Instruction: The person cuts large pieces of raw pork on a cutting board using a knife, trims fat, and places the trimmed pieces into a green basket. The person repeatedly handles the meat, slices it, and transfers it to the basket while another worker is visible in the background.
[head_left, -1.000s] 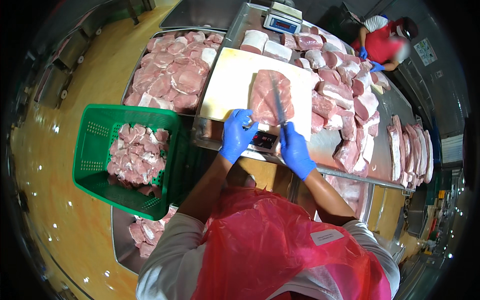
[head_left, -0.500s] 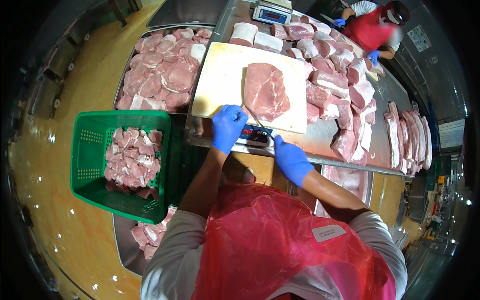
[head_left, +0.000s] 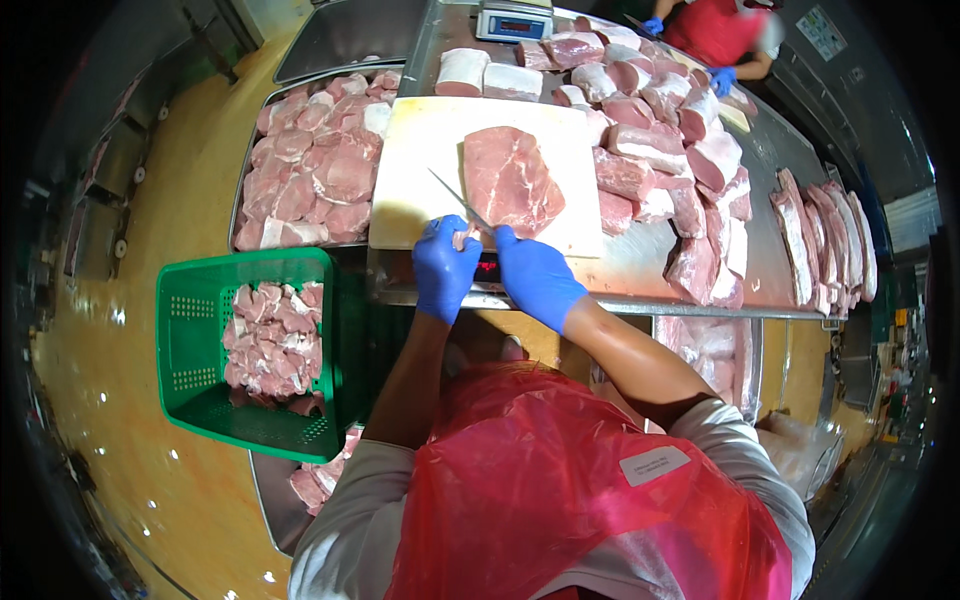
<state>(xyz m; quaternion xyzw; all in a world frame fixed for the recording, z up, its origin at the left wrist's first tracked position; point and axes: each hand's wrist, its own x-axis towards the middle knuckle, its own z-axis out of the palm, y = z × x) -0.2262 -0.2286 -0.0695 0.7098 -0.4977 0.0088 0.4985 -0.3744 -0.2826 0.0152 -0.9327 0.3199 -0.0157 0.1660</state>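
Note:
A broad flat slice of pale pink meat (head_left: pixel 510 180) lies on a white cutting board (head_left: pixel 410 150), which sits over a scale with a red display (head_left: pixel 487 262). At the board's front edge my left hand (head_left: pixel 443 262) in a blue glove is closed on a small scrap of meat (head_left: pixel 462 238). Just beside it my right hand (head_left: pixel 535 272), also gloved, grips a knife (head_left: pixel 450 190), its blade slanting up and left over the board, left of the slice.
Trays of meat (head_left: pixel 240 190) flank the board at left and below; a green basket (head_left: pixel 175 330) holds trimmings. Loin pieces (head_left: pixel 640 145) and long slabs (head_left: pixel 820 240) cover the steel table (head_left: pixel 760 180). A blue-fronted scale (head_left: pixel 515 25) and a gloved co-worker (head_left: pixel 720 35) are at the back.
The knife has come off the slice and now points up-left from the board's front. My right hand has moved leftward, beside my left, which now grips a scrap. The co-worker's hands have shifted.

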